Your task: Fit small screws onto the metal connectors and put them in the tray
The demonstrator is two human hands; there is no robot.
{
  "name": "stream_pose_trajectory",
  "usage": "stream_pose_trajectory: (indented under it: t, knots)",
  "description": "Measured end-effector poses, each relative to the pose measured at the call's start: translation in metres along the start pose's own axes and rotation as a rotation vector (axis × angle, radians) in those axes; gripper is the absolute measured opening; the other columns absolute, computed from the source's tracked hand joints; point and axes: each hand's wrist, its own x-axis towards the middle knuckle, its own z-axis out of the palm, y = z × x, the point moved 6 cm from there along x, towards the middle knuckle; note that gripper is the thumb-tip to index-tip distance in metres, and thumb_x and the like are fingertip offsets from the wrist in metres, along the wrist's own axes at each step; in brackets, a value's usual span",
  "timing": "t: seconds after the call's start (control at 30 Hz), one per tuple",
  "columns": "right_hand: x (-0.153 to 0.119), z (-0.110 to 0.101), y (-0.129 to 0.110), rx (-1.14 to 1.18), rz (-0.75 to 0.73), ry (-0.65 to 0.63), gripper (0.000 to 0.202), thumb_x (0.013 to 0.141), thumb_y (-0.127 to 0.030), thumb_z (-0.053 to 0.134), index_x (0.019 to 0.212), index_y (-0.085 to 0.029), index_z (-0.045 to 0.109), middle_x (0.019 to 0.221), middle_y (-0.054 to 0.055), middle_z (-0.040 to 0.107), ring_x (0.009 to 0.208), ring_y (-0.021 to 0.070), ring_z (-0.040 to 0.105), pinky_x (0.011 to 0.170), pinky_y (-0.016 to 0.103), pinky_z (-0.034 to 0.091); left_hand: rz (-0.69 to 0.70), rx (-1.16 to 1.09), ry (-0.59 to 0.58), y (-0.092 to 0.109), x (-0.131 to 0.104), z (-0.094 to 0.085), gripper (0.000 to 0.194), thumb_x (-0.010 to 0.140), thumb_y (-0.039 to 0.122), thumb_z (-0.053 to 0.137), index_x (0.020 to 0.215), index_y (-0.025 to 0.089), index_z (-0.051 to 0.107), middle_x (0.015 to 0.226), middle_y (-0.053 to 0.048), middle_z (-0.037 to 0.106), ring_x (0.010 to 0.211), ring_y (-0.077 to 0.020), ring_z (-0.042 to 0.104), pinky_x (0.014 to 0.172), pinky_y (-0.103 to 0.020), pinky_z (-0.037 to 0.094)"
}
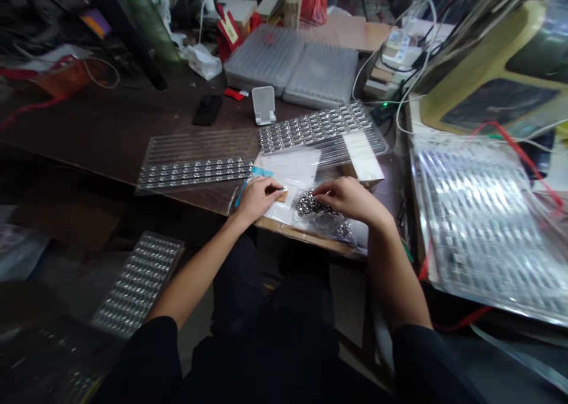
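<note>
My left hand (260,198) rests at the table's front edge, thumb and forefinger pinched beside a small tan block (283,196). Whatever lies between those fingertips is too small to name. My right hand (348,198) reaches down to a heap of small shiny metal parts (306,204) on clear plastic, its fingers bent together over the pile. Any part in that grip is hidden. White paper (295,162) lies under and behind the hands. Behind them is a clear ribbed tray (315,129) with rows of metal pieces, and a partly filled ribbed tray (195,172) sits to the left.
Stacked clear trays (266,55) stand at the back, with a white phone stand (264,105) and a dark phone (207,109) before them. A white box (362,155) is near my right hand. Filled trays (488,215) lie far right; another filled tray (139,283) sits lower left.
</note>
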Motion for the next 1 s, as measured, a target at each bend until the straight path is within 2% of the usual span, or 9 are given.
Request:
stream_pose_trajectory:
  t: [0.1,0.17,0.23,0.33,0.4,0.53,0.73,0.87,1.0]
  knots:
    - [-0.001,0.007,0.011,-0.006,0.035,0.015,0.019,0.09,-0.023,0.066,0.098,-0.02,0.083,0.092,0.006,0.082,0.082,0.022,0.075,0.076,0.032,0.051,0.029,-0.063,0.073,0.002,0.003,-0.012,0.003,0.087,0.019,0.075,0.089,0.021,0.075,0.092,-0.004,0.078,0.089,-0.0211,0.071,0.081,-0.032,0.054]
    - [-0.002,0.012,0.016,-0.038,0.059,0.007,0.019,0.085,-0.025,0.073,0.102,-0.021,0.083,0.097,0.006,0.082,0.087,0.0235,0.074,0.077,0.032,0.051,0.025,-0.099,0.19,-0.001,0.011,-0.033,0.008,0.092,0.023,0.07,0.096,0.019,0.075,0.097,-0.006,0.078,0.093,-0.0207,0.072,0.085,-0.032,0.054]
    - [-0.002,0.017,0.018,-0.091,0.061,-0.014,0.025,0.081,-0.027,0.08,0.106,-0.023,0.082,0.105,0.007,0.08,0.094,0.0254,0.074,0.077,0.032,0.051,0.008,-0.06,0.252,-0.009,0.026,-0.056,0.012,0.092,0.027,0.069,0.099,0.018,0.074,0.101,-0.006,0.078,0.097,-0.0214,0.072,0.089,-0.033,0.054]
    - [-0.003,0.024,0.015,-0.163,0.072,-0.064,0.019,0.084,-0.027,0.079,0.102,-0.024,0.082,0.106,0.007,0.079,0.097,0.0262,0.073,0.075,0.031,0.049,-0.056,0.124,0.175,-0.029,0.053,-0.08,0.011,0.088,0.028,0.072,0.094,0.019,0.076,0.1,-0.006,0.079,0.097,-0.0238,0.072,0.093,-0.035,0.053]
    - [-0.003,0.028,0.013,-0.186,0.091,-0.098,0.011,0.089,-0.022,0.074,0.097,-0.023,0.081,0.101,0.007,0.08,0.093,0.0252,0.073,0.071,0.03,0.046,-0.106,0.225,0.095,-0.045,0.067,-0.086,0.01,0.085,0.027,0.072,0.09,0.02,0.077,0.098,-0.006,0.079,0.096,-0.0253,0.073,0.095,-0.037,0.053]
    - [-0.005,0.027,0.008,-0.167,0.075,-0.086,0.014,0.091,-0.016,0.067,0.093,-0.02,0.08,0.095,0.009,0.079,0.084,0.0238,0.071,0.066,0.03,0.04,-0.095,0.337,0.003,-0.064,0.078,-0.082,0.012,0.084,0.028,0.068,0.084,0.022,0.078,0.1,-0.007,0.08,0.099,-0.0265,0.071,0.1,-0.04,0.051]
    - [-0.006,0.021,0.011,-0.073,0.009,0.011,0.013,0.092,-0.017,0.065,0.093,-0.018,0.078,0.088,0.008,0.078,0.077,0.0211,0.068,0.066,0.03,0.038,0.001,0.507,-0.102,-0.073,0.086,-0.089,0.011,0.081,0.033,0.07,0.078,0.026,0.078,0.106,-0.007,0.078,0.104,-0.0311,0.068,0.101,-0.046,0.05]
    - [-0.004,0.018,0.008,-0.009,-0.036,0.058,0.017,0.095,-0.016,0.063,0.099,-0.017,0.079,0.097,0.01,0.08,0.086,0.0223,0.072,0.075,0.03,0.045,0.059,0.555,-0.114,-0.057,0.098,-0.09,0.014,0.084,0.029,0.066,0.087,0.026,0.08,0.109,-0.007,0.077,0.103,-0.032,0.067,0.098,-0.046,0.049]
    - [0.0,0.015,0.0,0.042,-0.109,0.119,0.02,0.097,-0.014,0.061,0.102,-0.015,0.08,0.104,0.012,0.08,0.094,0.0234,0.073,0.085,0.031,0.05,0.105,0.551,-0.091,-0.031,0.108,-0.057,0.014,0.086,0.027,0.067,0.092,0.025,0.079,0.107,-0.009,0.076,0.103,-0.0325,0.065,0.099,-0.047,0.048]
